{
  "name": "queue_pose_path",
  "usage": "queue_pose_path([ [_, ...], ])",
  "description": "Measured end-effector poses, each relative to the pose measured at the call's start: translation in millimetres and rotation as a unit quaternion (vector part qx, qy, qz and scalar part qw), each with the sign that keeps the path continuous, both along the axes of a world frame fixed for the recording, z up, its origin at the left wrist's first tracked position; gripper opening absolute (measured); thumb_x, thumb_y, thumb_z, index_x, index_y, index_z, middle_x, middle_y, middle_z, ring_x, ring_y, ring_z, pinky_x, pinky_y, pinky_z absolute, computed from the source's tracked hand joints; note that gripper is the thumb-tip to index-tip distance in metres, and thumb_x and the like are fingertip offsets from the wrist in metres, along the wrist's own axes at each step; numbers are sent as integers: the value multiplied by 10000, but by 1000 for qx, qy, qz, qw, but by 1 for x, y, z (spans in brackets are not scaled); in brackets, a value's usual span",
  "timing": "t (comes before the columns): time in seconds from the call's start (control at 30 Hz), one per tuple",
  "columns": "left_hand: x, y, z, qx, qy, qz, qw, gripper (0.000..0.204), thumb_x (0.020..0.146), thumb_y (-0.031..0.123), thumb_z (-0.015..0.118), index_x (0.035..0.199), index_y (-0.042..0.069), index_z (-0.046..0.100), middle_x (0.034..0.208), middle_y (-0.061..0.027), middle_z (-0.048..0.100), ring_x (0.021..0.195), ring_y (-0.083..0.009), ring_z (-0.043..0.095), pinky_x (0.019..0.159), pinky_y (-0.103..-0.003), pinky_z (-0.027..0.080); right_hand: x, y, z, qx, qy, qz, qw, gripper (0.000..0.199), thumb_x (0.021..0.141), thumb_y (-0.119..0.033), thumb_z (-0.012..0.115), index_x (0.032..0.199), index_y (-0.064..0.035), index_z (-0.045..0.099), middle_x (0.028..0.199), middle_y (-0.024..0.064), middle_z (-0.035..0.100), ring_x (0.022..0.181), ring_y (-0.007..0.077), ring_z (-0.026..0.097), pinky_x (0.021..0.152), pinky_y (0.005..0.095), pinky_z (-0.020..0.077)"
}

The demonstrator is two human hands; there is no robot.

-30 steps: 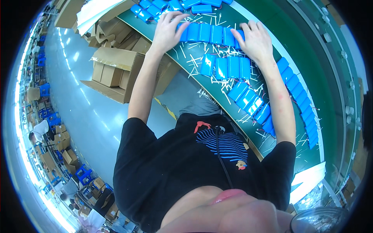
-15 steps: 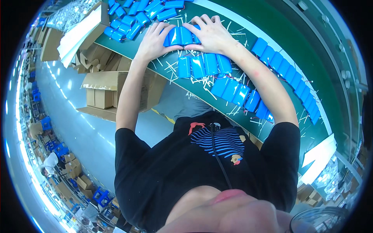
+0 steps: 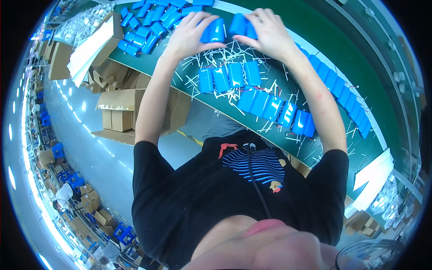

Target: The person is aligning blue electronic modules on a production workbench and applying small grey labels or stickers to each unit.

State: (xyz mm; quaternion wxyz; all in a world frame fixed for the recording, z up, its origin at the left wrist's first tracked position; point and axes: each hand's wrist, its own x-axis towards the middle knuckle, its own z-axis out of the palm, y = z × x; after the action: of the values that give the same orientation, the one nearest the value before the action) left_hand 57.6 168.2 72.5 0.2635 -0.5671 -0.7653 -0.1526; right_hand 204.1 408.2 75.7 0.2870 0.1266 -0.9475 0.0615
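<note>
My left hand (image 3: 188, 37) is closed round the side of a pair of blue shrink-wrapped battery packs (image 3: 217, 30), thumb along their near edge. Across a small gap, my right hand (image 3: 271, 35) grips another pair of blue battery packs (image 3: 238, 24) between thumb and fingers; the palm partly hides them. Both pairs are at the far side of the green table (image 3: 310, 20). Closer to me lies a short row of blue battery packs (image 3: 235, 75), and beside it to the right a slanting second row (image 3: 272, 108) with thin red and dark wires.
Thin white sticks (image 3: 225, 54) litter the table around the packs. A loose heap of battery packs (image 3: 157, 29) lies far left; a long row (image 3: 330, 81) runs along the right. Cardboard boxes (image 3: 119, 118) stand left below the table edge. White sheets (image 3: 372, 173) lie at the right end.
My hands have moved apart, splitting the packs held together between them into two pairs with a gap. Both hands are slightly farther from me.
</note>
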Motion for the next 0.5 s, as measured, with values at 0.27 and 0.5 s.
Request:
queue_pose_path([
  [0.27,-17,93,-46,-72,67,-112,989,833,773,756,723,1336,150,625,1254,-68,634,1163,-267,612,1034,-369,508,42,24,-20,85,-59,-103,989,724,942,-663,610,1283,-24,618,1154,137,614,1060,296,575,975,404,452],
  [0.5,-16,95,-49,-96,49,-128,986,805,814,747,700,1379,181,607,1295,-78,623,1212,-277,592,1062,-403,500,36,23,-16,51,-100,-131,985,739,961,-672,586,1363,-52,596,1293,168,598,1183,332,562,1037,433,440],
])
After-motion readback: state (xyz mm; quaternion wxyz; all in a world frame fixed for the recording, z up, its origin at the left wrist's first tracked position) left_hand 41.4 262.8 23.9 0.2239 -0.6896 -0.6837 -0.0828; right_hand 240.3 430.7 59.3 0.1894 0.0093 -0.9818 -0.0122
